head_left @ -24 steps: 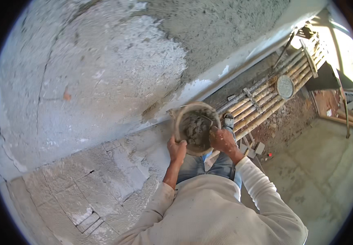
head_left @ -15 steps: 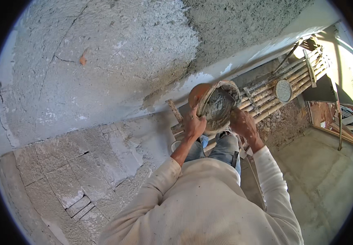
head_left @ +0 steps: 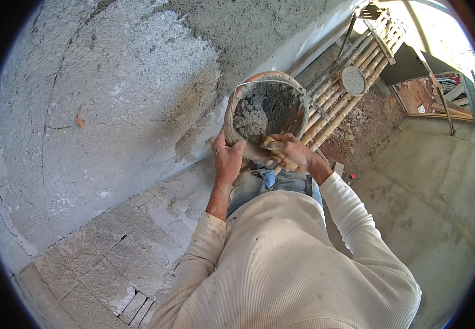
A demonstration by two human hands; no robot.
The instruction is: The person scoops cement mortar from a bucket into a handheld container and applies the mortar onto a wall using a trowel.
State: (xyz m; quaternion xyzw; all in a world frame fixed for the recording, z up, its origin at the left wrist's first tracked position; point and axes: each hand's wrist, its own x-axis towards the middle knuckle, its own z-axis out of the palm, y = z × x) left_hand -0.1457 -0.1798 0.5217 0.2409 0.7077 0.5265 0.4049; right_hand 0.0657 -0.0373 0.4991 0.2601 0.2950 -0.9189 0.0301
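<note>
A bamboo-pole platform (head_left: 334, 106) runs away on your right, carrying a round container (head_left: 353, 81) of grey material and crossed farther out by a board (head_left: 379, 43). A thin upright pole (head_left: 441, 104) stands beyond it, and rubble (head_left: 353, 131) lies along its right side. The mortar bucket (head_left: 294, 122) is in front of your waist, its wire bail arched over the far rim. Your left hand (head_left: 228, 160) is curled around its near-left edge; your right hand (head_left: 294, 154) is closed around what looks like a light-coloured handle (head_left: 272, 144) at the near rim. The rough wall (head_left: 127, 98), partly dark-plastered, rises close on the left, meeting blockwork (head_left: 97, 257) below. At lower right, concrete floor (head_left: 413, 186) spreads wide beyond your sleeve (head_left: 350, 205).
</note>
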